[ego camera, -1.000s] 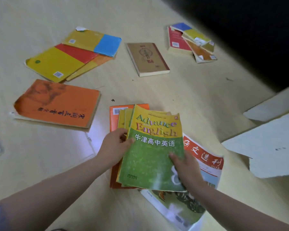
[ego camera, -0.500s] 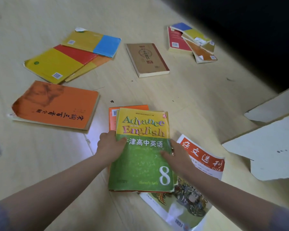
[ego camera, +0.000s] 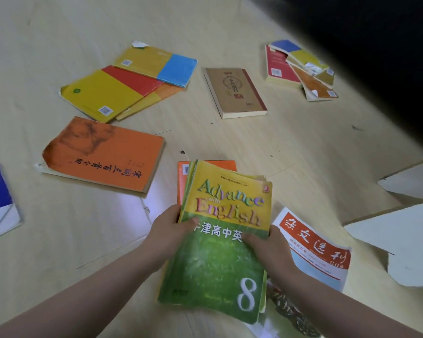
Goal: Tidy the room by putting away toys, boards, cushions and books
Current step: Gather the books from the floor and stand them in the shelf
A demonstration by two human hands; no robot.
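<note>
Both hands, left hand (ego camera: 167,234) and right hand (ego camera: 266,247), grip a gathered English textbook stack (ego camera: 220,242); many books (ego camera: 142,76) lie scattered on the floor (ego camera: 291,142), uncollected.

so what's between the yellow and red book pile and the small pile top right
One brown book lies flat on the floor there, apart from both the yellow and red pile and the small pile; the head view shows it.
</note>
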